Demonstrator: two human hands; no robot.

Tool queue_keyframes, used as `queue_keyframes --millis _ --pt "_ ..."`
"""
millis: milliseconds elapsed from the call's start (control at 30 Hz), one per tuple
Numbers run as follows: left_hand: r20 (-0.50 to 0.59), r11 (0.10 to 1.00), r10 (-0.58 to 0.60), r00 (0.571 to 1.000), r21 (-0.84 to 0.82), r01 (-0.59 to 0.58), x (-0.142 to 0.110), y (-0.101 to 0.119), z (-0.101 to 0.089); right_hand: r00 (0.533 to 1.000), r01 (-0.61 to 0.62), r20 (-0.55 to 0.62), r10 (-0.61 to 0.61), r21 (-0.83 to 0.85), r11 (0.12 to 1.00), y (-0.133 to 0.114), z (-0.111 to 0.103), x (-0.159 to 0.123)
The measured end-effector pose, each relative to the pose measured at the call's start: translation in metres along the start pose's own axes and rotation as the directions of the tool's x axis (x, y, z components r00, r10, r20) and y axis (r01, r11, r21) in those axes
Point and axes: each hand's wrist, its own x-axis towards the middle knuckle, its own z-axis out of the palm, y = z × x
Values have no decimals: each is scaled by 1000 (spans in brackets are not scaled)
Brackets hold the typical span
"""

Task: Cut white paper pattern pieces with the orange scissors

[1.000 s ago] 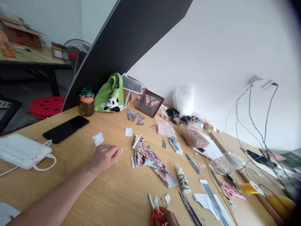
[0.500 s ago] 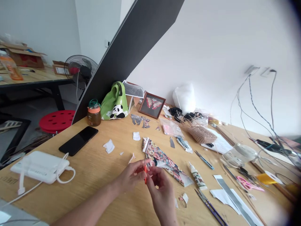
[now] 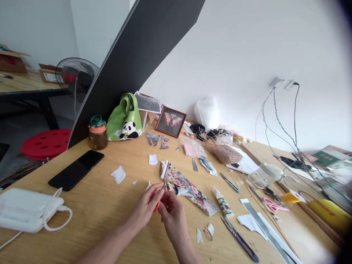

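Both hands meet above the wood table, close to the near end of a folded floral cloth piece. My left hand is closed, thumb and fingers pinched on a small orange-handled tool. Against it, my right hand is closed too, fingers curled round the same tool. Most of the tool is hidden by the fingers, so its exact kind cannot be made out. A white glue bottle lies right of the cloth. Purple-handled scissors rest nearer me, beside small paper scraps.
On the left are a black phone, a white power bank and a drink jar. A green panda bag and framed picture stand behind. Pink scissors, a blue cutter and grey strips lie right.
The view has turned rightward, so the tabletop things appear farther left. My hands stay together near the cloth, and less of the orange tool shows between the fingers.
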Motion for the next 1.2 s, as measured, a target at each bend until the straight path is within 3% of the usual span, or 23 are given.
queue_keyframes --millis 233,400,467,533,633,733,1000,1200 --pt "25 998 5 1000 65 -7 14 6 22 999 -51 5 50 128 990 0 -13 18" --pt "-2 985 21 1000 170 -20 38 10 37 990 5 -136 27 227 974 7 -35 27" --pt "-93 953 88 992 297 -56 63 9 29 973 32 -228 26 247 968 13 -44 29" --pt "-228 824 158 961 566 -1 96 9 11 955 55 -296 18 238 970 20 -49 31" --pt "-338 736 124 933 662 142 148 11 -23 947 81 -322 -13 198 977 30 -52 32" --pt "-390 638 71 918 725 259 182 13 -46 956 99 -288 -55 140 985 38 -48 31" --pt "-363 405 -133 922 829 385 210 15 -47 965 118 -231 -120 -22 993 50 -44 29" --pt "-338 355 -227 913 844 401 219 13 -54 959 138 -240 -148 -58 989 54 -47 30"
